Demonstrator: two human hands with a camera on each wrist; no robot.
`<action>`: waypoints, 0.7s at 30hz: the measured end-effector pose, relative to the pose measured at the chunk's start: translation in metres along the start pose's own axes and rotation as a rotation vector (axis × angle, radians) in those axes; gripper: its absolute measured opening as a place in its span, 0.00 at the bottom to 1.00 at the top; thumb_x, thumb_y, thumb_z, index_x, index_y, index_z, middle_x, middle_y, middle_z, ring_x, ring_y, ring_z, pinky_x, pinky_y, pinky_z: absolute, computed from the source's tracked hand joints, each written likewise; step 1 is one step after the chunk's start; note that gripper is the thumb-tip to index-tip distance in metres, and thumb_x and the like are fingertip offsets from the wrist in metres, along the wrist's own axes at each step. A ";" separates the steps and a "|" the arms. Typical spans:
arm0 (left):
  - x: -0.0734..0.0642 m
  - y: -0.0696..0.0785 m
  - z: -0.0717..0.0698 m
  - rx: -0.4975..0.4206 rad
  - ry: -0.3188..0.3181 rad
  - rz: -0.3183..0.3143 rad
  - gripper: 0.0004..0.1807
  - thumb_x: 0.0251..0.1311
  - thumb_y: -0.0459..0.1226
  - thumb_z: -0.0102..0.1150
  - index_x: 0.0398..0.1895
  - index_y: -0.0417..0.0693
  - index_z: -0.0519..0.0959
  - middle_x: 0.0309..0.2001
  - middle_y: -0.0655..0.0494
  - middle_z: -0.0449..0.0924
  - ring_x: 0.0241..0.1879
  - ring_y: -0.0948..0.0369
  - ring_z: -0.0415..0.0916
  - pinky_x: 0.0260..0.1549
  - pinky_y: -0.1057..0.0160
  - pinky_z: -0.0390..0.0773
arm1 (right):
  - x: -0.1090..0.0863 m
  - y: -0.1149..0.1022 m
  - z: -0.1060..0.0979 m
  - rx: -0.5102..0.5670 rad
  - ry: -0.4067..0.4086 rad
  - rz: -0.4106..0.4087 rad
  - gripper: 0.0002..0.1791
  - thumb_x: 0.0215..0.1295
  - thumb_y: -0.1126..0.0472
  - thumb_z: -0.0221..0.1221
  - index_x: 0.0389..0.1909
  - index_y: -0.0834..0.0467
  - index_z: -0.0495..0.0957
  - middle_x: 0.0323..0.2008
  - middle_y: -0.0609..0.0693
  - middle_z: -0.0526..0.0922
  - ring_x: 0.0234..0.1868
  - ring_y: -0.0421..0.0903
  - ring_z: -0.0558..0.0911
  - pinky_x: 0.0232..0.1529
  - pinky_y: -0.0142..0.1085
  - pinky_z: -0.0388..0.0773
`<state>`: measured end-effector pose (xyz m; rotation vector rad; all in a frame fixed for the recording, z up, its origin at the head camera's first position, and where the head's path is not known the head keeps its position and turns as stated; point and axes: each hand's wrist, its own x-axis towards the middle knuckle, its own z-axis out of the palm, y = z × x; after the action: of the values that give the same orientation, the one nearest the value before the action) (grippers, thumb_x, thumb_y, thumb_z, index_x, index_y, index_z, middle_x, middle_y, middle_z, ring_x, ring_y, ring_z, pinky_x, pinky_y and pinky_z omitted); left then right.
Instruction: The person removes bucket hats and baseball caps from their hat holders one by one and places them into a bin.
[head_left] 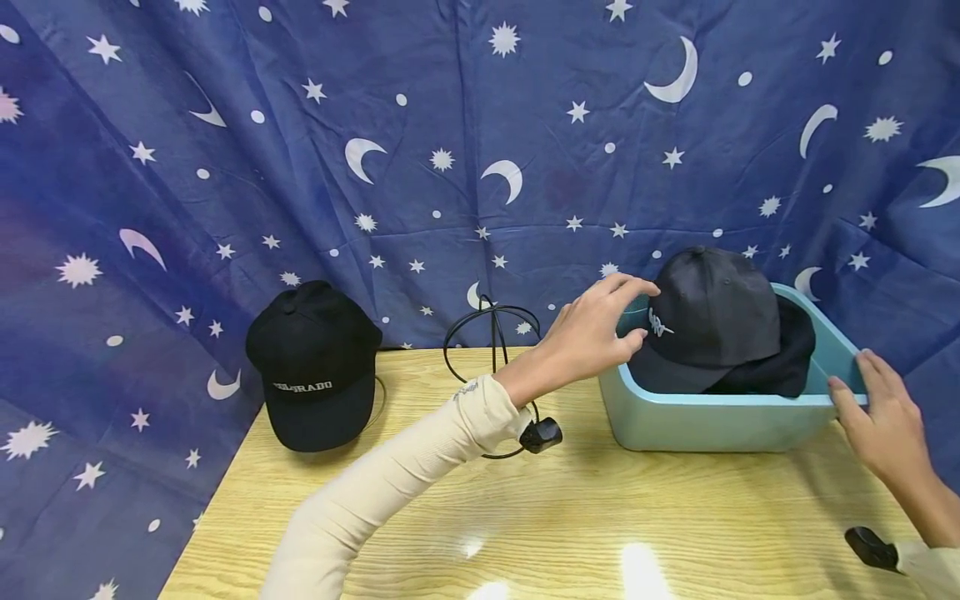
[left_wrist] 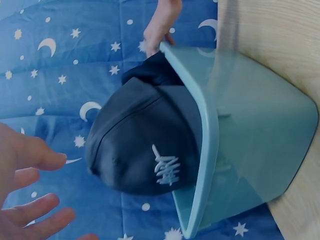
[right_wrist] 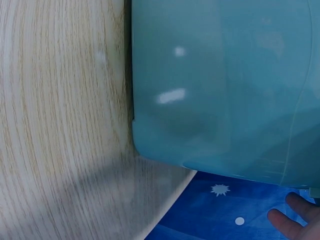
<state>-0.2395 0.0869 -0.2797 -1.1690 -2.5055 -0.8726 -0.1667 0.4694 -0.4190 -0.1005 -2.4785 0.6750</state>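
A light blue plastic bin holds a dark grey baseball cap with light lettering on its front. The cap lies over another black cap or cloth piece, mostly hidden. Just left of the grey cap is my left hand, thumb and fingers spread and holding nothing; the left wrist view shows a gap between it and the cap. My right hand grips the bin's right rim at the near corner. In the right wrist view, only some fingertips show beside the bin wall.
A black cap with COLORADO lettering sits at the table's left, apparently on a stand with a thin wire. A black cable loops near the back edge. Behind the wooden table hangs a blue star-and-moon curtain.
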 end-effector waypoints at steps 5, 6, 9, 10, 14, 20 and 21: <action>-0.007 -0.007 -0.015 -0.001 0.052 0.018 0.23 0.57 0.38 0.61 0.57 0.55 0.73 0.56 0.59 0.71 0.51 0.63 0.72 0.33 0.67 0.74 | -0.001 -0.001 -0.001 -0.006 0.000 0.008 0.33 0.69 0.56 0.43 0.68 0.73 0.53 0.69 0.68 0.52 0.69 0.67 0.50 0.67 0.56 0.42; -0.009 -0.008 -0.017 -0.003 0.063 0.021 0.22 0.57 0.37 0.61 0.57 0.54 0.73 0.56 0.59 0.71 0.49 0.63 0.72 0.34 0.66 0.74 | -0.002 0.000 -0.001 -0.007 0.001 0.008 0.33 0.69 0.56 0.43 0.68 0.73 0.53 0.69 0.68 0.52 0.69 0.67 0.51 0.67 0.56 0.42; -0.013 -0.012 -0.025 -0.006 0.094 0.022 0.22 0.57 0.37 0.61 0.56 0.54 0.74 0.55 0.58 0.72 0.49 0.62 0.73 0.35 0.65 0.74 | -0.002 0.000 0.000 -0.016 0.001 0.010 0.33 0.69 0.56 0.43 0.68 0.73 0.52 0.69 0.68 0.51 0.69 0.67 0.51 0.67 0.57 0.42; -0.015 -0.013 -0.028 -0.010 0.101 0.015 0.22 0.56 0.37 0.61 0.56 0.54 0.74 0.55 0.58 0.72 0.49 0.62 0.73 0.35 0.65 0.74 | -0.002 0.000 0.000 -0.018 0.001 0.011 0.33 0.69 0.55 0.43 0.68 0.73 0.52 0.69 0.68 0.51 0.69 0.67 0.51 0.67 0.57 0.42; -0.022 -0.019 -0.039 -0.025 0.118 -0.006 0.22 0.57 0.36 0.61 0.56 0.54 0.75 0.56 0.59 0.72 0.53 0.62 0.71 0.38 0.64 0.74 | -0.002 0.000 0.000 -0.023 -0.002 0.014 0.33 0.69 0.55 0.43 0.68 0.73 0.52 0.69 0.68 0.51 0.69 0.67 0.50 0.67 0.58 0.43; -0.029 -0.027 -0.054 -0.005 0.133 -0.019 0.21 0.56 0.36 0.62 0.55 0.53 0.75 0.55 0.59 0.72 0.54 0.62 0.71 0.43 0.62 0.74 | -0.001 0.000 0.000 -0.032 -0.007 0.023 0.33 0.69 0.55 0.42 0.68 0.73 0.51 0.69 0.69 0.50 0.69 0.68 0.50 0.66 0.59 0.43; -0.030 -0.028 -0.057 -0.001 0.134 -0.020 0.21 0.56 0.36 0.62 0.55 0.53 0.75 0.55 0.59 0.72 0.54 0.62 0.71 0.43 0.62 0.74 | -0.001 0.000 0.001 -0.031 -0.006 0.022 0.33 0.69 0.55 0.42 0.68 0.73 0.52 0.69 0.69 0.51 0.68 0.68 0.51 0.66 0.60 0.43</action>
<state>-0.2429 0.0196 -0.2601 -1.0506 -2.4130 -0.9254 -0.1663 0.4687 -0.4199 -0.1372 -2.4973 0.6473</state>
